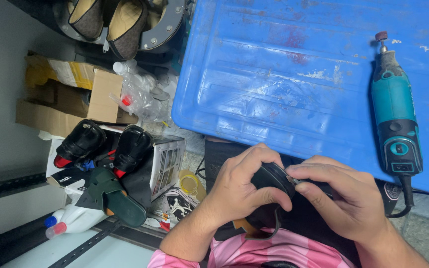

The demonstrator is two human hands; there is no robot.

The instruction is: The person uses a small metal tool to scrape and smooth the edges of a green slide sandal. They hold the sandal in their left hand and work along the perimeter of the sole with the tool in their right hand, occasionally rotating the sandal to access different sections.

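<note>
Left hand (239, 186) fingers grip black shoe (272, 179); right hand (346, 196) fingers pinch its edge. Brown cardboard box (70, 94) far left.

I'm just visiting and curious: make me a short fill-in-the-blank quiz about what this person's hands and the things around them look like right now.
1. Both hands, the left hand and the right hand, grip one ____ shoe.
2. The teal rotary tool lies on a ____ plastic lid.
3. The green sandal lies to the person's ____ side.
4. The person's shirt is striped in ____.

Missing words: black; blue; left; pink
</note>
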